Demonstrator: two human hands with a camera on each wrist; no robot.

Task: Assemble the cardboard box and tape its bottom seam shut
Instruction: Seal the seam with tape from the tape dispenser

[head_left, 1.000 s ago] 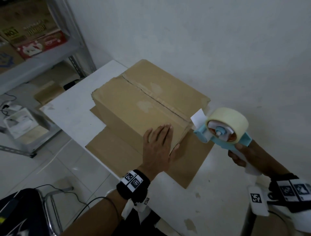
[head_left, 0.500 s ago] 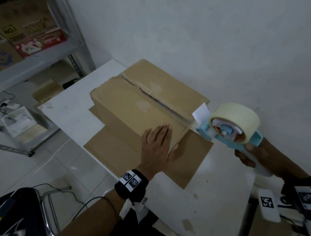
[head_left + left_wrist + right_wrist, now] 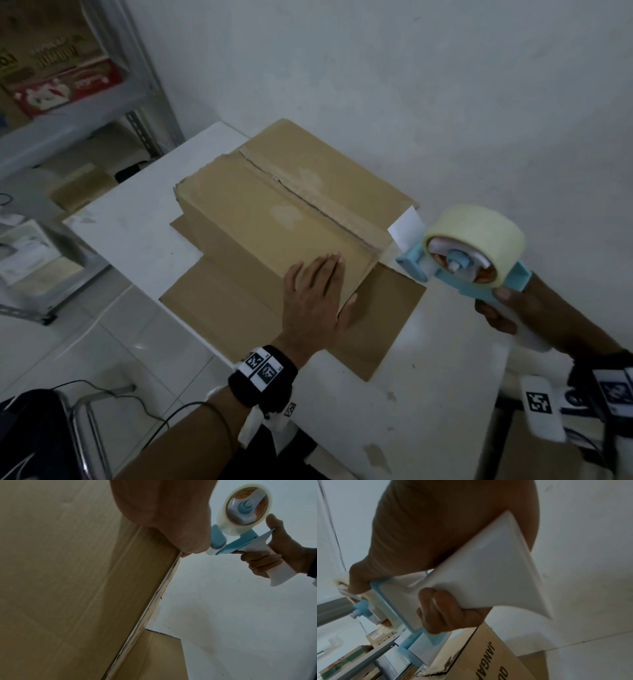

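A brown cardboard box [image 3: 274,212] stands upside down on the white table [image 3: 428,394], its two bottom flaps folded shut with a dark seam [image 3: 308,202] running between them. Lower flaps spread flat on the table around it. My left hand [image 3: 315,294] lies flat with straight fingers on the near corner of the box. My right hand [image 3: 513,308] grips the white handle of a blue tape dispenser [image 3: 469,253] carrying a roll of clear tape, held in the air just right of the seam's near end. The dispenser [image 3: 243,524] and the gripping right hand [image 3: 436,608] show in both wrist views.
A metal shelf rack [image 3: 85,113] with printed cartons stands at the back left. A white wall [image 3: 411,85] runs close behind the table. Another printed carton [image 3: 488,655] sits below the right hand. Cables and a chair frame [image 3: 89,428] lie on the tiled floor at lower left.
The dispenser in my right hand has drifted slightly right and away from the box's end. My left hand has stayed flat on the box.
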